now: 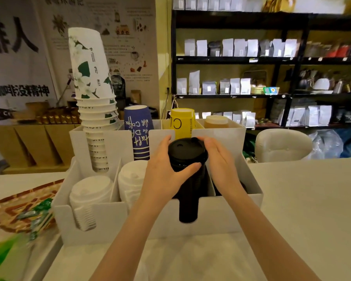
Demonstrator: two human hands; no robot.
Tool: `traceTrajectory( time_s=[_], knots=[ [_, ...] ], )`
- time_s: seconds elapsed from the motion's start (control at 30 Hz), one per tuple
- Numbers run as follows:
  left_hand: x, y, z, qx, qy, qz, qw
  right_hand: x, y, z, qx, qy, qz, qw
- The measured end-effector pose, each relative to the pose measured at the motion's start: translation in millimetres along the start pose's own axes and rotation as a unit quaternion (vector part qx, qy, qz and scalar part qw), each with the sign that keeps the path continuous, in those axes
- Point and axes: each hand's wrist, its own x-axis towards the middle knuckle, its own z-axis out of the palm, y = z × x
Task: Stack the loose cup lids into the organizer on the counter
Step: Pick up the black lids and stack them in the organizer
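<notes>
A white organizer [221,216] stands on the counter in front of me. In its third front slot rises a tall stack of black cup lids [187,153]. My left hand [163,173] grips the stack's left side, thumb across the front below the top lid. My right hand [221,161] rests flat against the stack's right side with fingers extended. Two stacks of white lids [89,195] [132,179] fill the front slots to the left. Dark lids in the rightmost front slot are mostly hidden behind my right wrist.
The organizer's back row holds stacked white floral cups [91,82], blue cups [137,126], yellow cups [182,120] and a tan stack [216,121]. A woven tray with green packets [26,211] lies at the left. A white chair [282,145] and black shelves stand behind the counter.
</notes>
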Motion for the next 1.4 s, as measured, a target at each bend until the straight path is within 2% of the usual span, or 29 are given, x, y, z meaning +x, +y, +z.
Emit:
traceTrajectory(
  time_s=[0.1, 0.27, 0.47, 0.7, 1.0, 1.13, 1.3, 1.4],
  knots=[
    [1.9, -4.2, 0.5, 0.009, -0.006, -0.016, 1.000, 0.1, 7.4, 2.5, -0.011, -0.022, 0.028, 0.999],
    [2.2, -6.4, 0.5, 0.030, -0.024, -0.029, 0.999, -4.3, 12.5, 7.8, -0.025, -0.006, 0.040, 0.999],
    [1.2, -6.9, -0.9, 0.057, -0.043, -0.022, 0.997, -7.5, 13.6, 9.3, -0.073, 0.029, 0.020, 0.997],
    [-1.8, -3.1, -0.7, 0.039, -0.056, -0.024, 0.997, -12.3, 13.0, 9.1, -0.146, 0.051, -0.002, 0.988],
    [1.7, -9.1, 0.6, 0.039, -0.068, -0.011, 0.997, -11.3, 4.6, 0.8, -0.163, -0.001, 0.008, 0.987],
    [0.0, -5.9, -6.4, 0.054, -0.096, -0.032, 0.993, -7.5, -4.3, -7.1, -0.131, -0.011, 0.011, 0.991],
    [-11.5, 11.0, -31.7, 0.040, -0.044, 0.031, 0.998, -13.1, -29.7, -9.9, -0.138, 0.006, -0.041, 0.990],
    [-28.4, 14.8, -45.5, 0.010, 0.000, 0.059, 0.998, -25.9, -44.8, -2.6, -0.241, -0.006, -0.118, 0.963]
  ],
)
